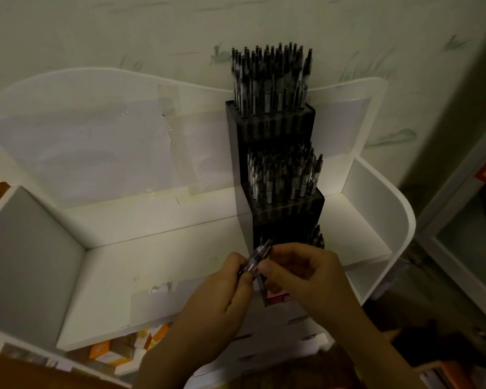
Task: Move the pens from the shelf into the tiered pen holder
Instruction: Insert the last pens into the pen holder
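A black tiered pen holder (275,127) stands on a white shelf (157,265), its top and middle tiers packed with several dark pens (270,80). A few more pens stick up from the lowest tier. My left hand (222,301) grips a small bunch of clear-barrelled pens (260,255) just in front of the lowest tier. My right hand (306,276) pinches the same bunch from the right. The hands hide the bottom of the holder.
The shelf has white side walls (371,197) and a taped back panel (110,141). Orange and white boxes (129,352) lie on the level below. A patterned wall rises behind, and more shelving stands at the right edge.
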### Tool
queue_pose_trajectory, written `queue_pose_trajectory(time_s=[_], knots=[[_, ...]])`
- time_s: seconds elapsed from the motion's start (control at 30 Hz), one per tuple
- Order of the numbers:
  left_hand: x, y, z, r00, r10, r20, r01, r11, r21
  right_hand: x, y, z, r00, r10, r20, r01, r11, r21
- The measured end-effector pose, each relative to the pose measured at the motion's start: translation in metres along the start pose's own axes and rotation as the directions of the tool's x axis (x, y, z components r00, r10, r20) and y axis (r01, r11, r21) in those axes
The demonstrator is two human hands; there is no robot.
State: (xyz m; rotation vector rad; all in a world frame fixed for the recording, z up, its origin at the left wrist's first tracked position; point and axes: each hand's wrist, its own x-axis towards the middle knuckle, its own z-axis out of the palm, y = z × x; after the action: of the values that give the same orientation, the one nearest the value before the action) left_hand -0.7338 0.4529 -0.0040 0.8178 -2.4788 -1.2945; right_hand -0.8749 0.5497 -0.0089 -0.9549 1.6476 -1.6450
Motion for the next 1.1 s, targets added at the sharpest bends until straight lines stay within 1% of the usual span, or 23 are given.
queue_pose_trajectory(time_s=[0.1, 0.17, 0.3, 0.5, 0.57, 0.67, 0.73, 0.83, 0.9, 0.97, 1.03, 1.1], knots=[[0.002, -0.004, 0.002, 0.999, 0.038, 0.032, -0.040, 0.997, 0.066, 0.002, -0.001, 0.002, 0.998, 0.045, -0.036, -0.042, 0.997, 0.065], [0.004, -0.005, 0.004, 0.997, 0.051, 0.056, -0.054, 0.996, 0.065, 0.004, 0.000, 0.002, 0.996, 0.071, -0.044, -0.068, 0.995, 0.079], [0.007, -0.006, 0.006, 0.994, 0.047, 0.098, -0.052, 0.997, 0.051, 0.007, 0.001, -0.004, 0.992, 0.123, -0.011, -0.122, 0.990, 0.077], [0.011, -0.002, 0.006, 0.991, 0.105, 0.082, -0.106, 0.994, 0.009, 0.006, 0.000, -0.016, 0.989, 0.144, -0.038, -0.143, 0.989, 0.030], [0.011, -0.001, 0.003, 0.990, 0.119, 0.073, -0.118, 0.993, -0.006, 0.006, -0.005, -0.024, 0.984, 0.150, -0.097, -0.147, 0.989, 0.033], [0.011, -0.006, -0.001, 0.994, 0.094, 0.058, -0.093, 0.996, -0.007, 0.005, -0.018, -0.045, 0.962, 0.149, -0.229, -0.139, 0.988, 0.059], [0.011, -0.010, -0.003, 0.997, 0.071, 0.035, -0.070, 0.997, -0.015, 0.002, -0.029, -0.060, 0.948, 0.096, -0.304, -0.086, 0.995, 0.046], [0.011, -0.013, -0.004, 0.999, 0.048, 0.010, -0.047, 0.999, -0.025, -0.005, -0.040, -0.075, 0.921, -0.029, -0.388, 0.000, 0.997, -0.074], [0.012, -0.013, -0.004, 0.999, 0.052, -0.002, -0.052, 0.999, -0.018, -0.008, -0.039, -0.076, 0.909, -0.093, -0.406, 0.016, 0.982, -0.189], [0.015, -0.014, -0.004, 0.997, 0.071, -0.019, -0.072, 0.997, -0.002, -0.007, -0.030, -0.073, 0.905, -0.173, -0.388, 0.033, 0.939, -0.341], [0.016, -0.015, -0.004, 0.996, 0.087, -0.029, -0.086, 0.996, 0.017, -0.004, -0.019, -0.069, 0.904, -0.267, -0.335, 0.079, 0.873, -0.481], [0.017, -0.014, -0.005, 0.995, 0.095, -0.033, -0.094, 0.995, 0.034, 0.000, -0.008, -0.064, 0.898, -0.337, -0.283, 0.130, 0.817, -0.562]])
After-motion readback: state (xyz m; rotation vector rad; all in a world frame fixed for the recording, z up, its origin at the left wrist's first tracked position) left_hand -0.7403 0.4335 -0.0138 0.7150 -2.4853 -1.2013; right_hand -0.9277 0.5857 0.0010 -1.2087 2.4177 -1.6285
